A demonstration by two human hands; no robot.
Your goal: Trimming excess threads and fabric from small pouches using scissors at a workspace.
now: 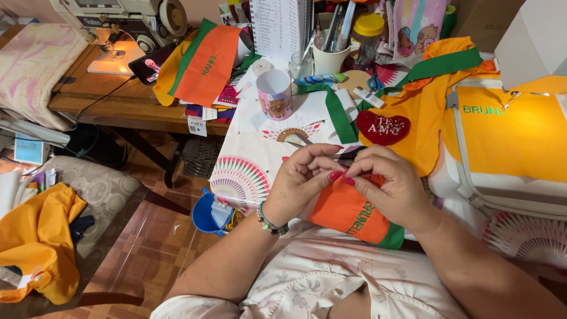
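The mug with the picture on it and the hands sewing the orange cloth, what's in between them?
In the head view, only the fan-patterned tablecloth lies between the mug and the hands.

The cloth piece [348, 214] under the hands is orange with a green edge and green stitched letters. A second orange piece [207, 65] with a green band lies farther back. The desk cover [248, 168] is white with pink, green and orange fan motifs. The mug [275, 93] is pink and white. The heart [383, 127] is red with pale letters. The hooped fabric [511, 142] is yellow with green lettering. The bucket [207, 215] is blue. The fingernails [336, 175] are red.
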